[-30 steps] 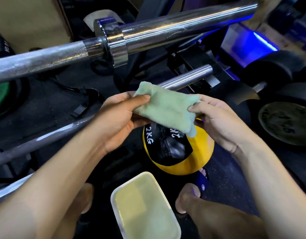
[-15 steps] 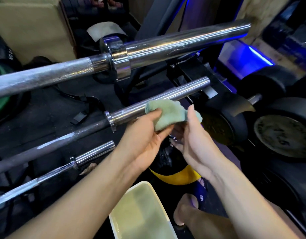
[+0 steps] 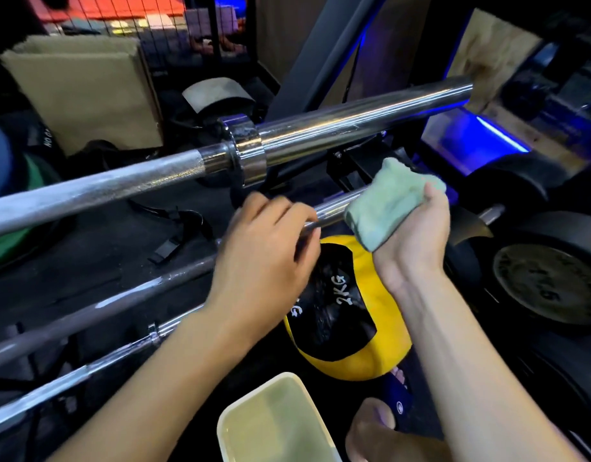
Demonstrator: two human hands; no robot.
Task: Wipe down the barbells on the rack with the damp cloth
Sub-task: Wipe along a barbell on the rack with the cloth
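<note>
Cloth (image 3: 392, 205) now wholly in right hand (image 3: 417, 241), fingers curled round it; left hand (image 3: 267, 248) released, fingers loosely curled over middle barbell (image 3: 337, 208). Wrap cloth fully round sleeve, stroke lengthwise.

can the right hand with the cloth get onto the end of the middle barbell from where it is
Probably yes. The right hand grips the green cloth right at the middle barbell sleeve's end, and nothing shows between them; the left hand sits farther down the bar.

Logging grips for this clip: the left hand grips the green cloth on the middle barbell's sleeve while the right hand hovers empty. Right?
Sides are swapped. The head view shows the right hand gripping the green cloth on the middle barbell's sleeve; the left hand is empty.
</note>
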